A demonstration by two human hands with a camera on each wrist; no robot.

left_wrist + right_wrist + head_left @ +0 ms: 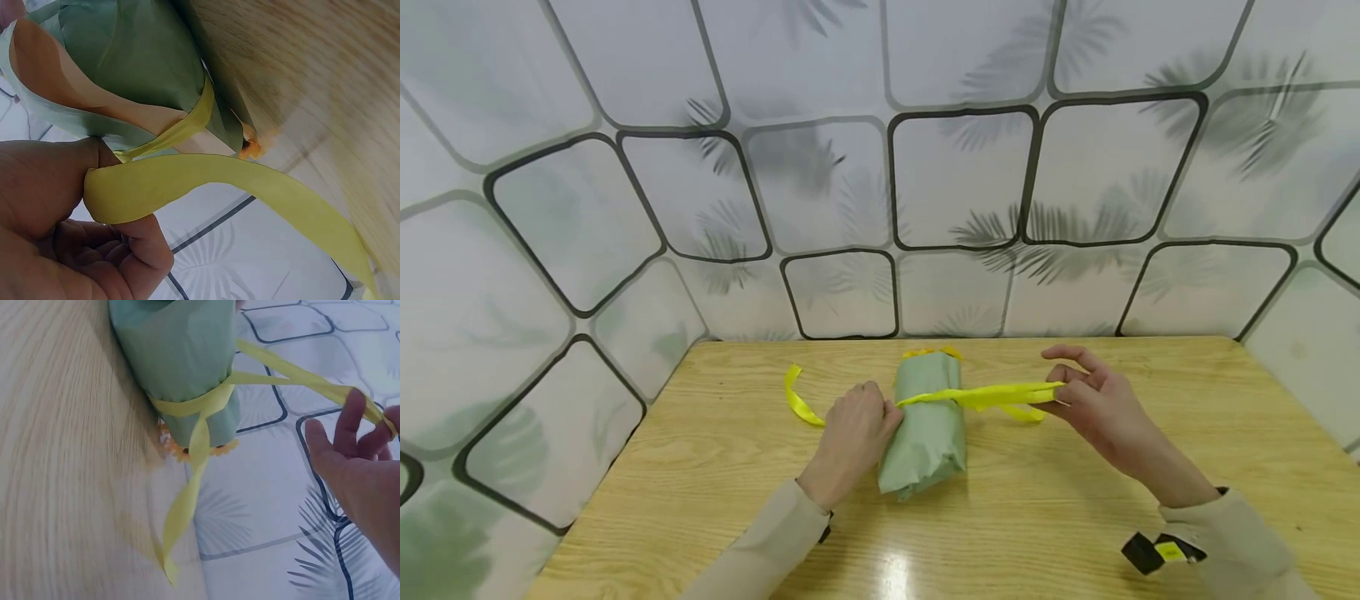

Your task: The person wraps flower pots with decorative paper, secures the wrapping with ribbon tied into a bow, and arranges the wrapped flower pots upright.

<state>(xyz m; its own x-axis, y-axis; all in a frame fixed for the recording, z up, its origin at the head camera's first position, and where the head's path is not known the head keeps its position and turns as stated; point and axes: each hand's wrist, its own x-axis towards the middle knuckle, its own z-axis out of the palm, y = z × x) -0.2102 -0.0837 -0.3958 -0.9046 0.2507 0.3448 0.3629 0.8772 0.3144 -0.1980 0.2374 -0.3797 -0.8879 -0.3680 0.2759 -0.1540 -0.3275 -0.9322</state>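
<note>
A bouquet wrapped in pale green paper (928, 454) lies on the table, with orange flowers (226, 448) peeking out at its far end. Yellow ribbon (1000, 395) circles the wrap around its middle. At the bouquet's left side, my left hand (856, 429) pinches the ribbon between thumb and curled fingers; in the left wrist view a length of ribbon (206, 169) arches away from that grip. Off to the right, my right hand (1101, 412) pinches a doubled stretch of ribbon, drawn out straight from the wrap. One loose ribbon tail (181, 506) hangs past the flowers in the right wrist view.
The wooden table (700, 500) ends at a back edge just beyond the flowers. Behind it and at the sides hangs a pale curtain (962, 183) with dark outlines and leaf prints. Another ribbon end (797, 396) curls on the table at left.
</note>
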